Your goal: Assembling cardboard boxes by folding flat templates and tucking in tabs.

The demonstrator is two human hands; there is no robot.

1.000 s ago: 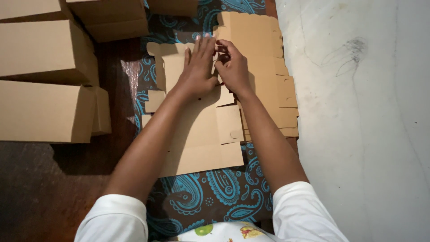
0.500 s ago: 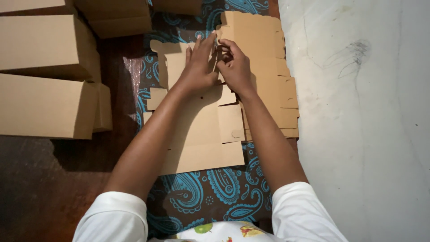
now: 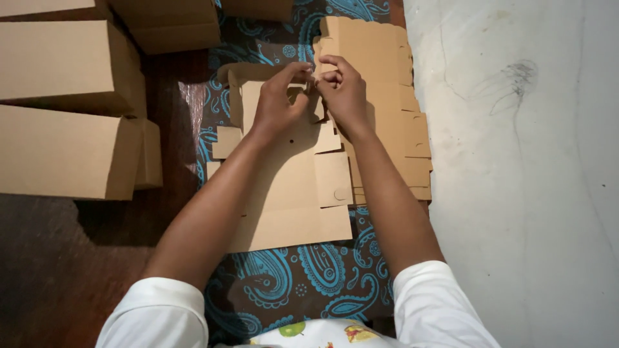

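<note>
A flat brown die-cut cardboard box blank (image 3: 293, 193) lies on a blue paisley cloth (image 3: 303, 277) in front of me. Both hands meet at its far end. My left hand (image 3: 278, 100) pinches a small flap there between thumb and fingers. My right hand (image 3: 345, 90) grips the same flap from the right side, fingers curled. The flap itself is mostly hidden by my fingers.
A stack of more flat blanks (image 3: 387, 96) lies just right of my hands. Assembled brown boxes (image 3: 64, 151) are stacked on the dark wooden floor at left and far left. A pale stone floor (image 3: 529, 180) runs along the right.
Both hands have lifted slightly off the blank and curled tighter around the flap at its far end; a second ago the left hand lay flatter on the cardboard.
</note>
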